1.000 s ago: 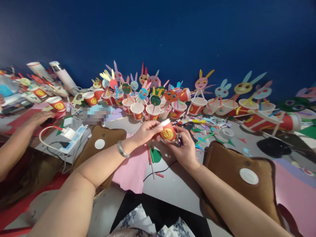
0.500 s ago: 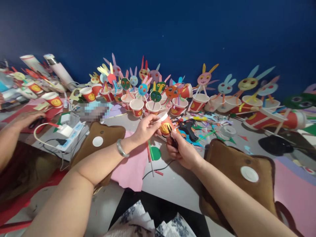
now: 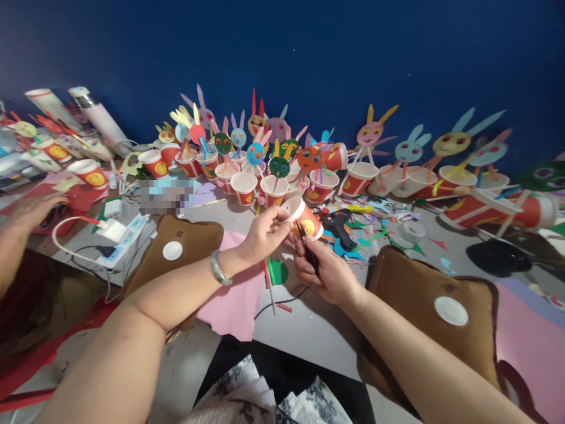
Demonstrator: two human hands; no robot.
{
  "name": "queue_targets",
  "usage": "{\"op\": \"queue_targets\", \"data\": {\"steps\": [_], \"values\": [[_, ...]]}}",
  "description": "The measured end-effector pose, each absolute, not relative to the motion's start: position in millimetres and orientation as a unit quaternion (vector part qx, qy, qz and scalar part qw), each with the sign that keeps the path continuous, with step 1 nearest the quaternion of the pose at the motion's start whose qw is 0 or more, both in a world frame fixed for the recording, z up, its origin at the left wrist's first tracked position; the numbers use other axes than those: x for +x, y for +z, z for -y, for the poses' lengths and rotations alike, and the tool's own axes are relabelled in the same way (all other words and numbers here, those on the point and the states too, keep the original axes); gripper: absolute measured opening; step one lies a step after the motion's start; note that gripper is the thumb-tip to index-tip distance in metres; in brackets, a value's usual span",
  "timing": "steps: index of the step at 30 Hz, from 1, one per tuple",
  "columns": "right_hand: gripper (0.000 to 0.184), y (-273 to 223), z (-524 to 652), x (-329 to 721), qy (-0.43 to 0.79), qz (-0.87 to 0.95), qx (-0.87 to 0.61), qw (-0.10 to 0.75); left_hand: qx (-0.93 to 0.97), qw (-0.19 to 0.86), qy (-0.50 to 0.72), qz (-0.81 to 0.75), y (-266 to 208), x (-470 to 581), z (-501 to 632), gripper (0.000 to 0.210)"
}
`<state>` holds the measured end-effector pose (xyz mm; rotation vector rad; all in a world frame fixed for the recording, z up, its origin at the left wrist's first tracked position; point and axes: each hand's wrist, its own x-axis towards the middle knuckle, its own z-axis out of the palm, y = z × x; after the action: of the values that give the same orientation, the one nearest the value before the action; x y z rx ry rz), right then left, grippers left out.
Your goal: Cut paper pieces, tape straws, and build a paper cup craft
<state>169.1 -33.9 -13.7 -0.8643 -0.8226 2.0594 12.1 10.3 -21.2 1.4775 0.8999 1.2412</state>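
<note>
A red and white paper cup with a yellow emblem tilts above the table, its open mouth facing up and left. My left hand pinches it near the rim, fingers closed. In my right hand is a pair of black-handled scissors, their blades pointing up in front of the cup's side. Whether the blades touch the cup I cannot tell. Below the hands lie a green paper disc and some thin sticks.
Behind stand several paper cups carrying paper rabbit figures. A black glue gun lies among paper scraps at right. Brown cushions flank my arms. At left are a power strip and another person's hand.
The cup has turned and tilted, so its mouth leans further left and its emblem sits further right. The scissors have shifted slightly with my right hand.
</note>
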Motion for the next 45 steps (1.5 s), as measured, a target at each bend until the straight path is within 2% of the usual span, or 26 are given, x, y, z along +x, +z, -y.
{"op": "queue_targets", "data": {"steps": [16,45], "values": [[0.04,-6.6,33.8,171.2,0.852,0.27,-0.295,0.338,0.611,0.476,0.513,-0.372,-30.6,13.7,-8.2,0.032],[0.043,-6.8,35.4,170.7,0.804,0.31,-0.349,0.368,0.615,0.49,0.488,-0.378,-14.7,10.1,-4.2,0.026]]}}
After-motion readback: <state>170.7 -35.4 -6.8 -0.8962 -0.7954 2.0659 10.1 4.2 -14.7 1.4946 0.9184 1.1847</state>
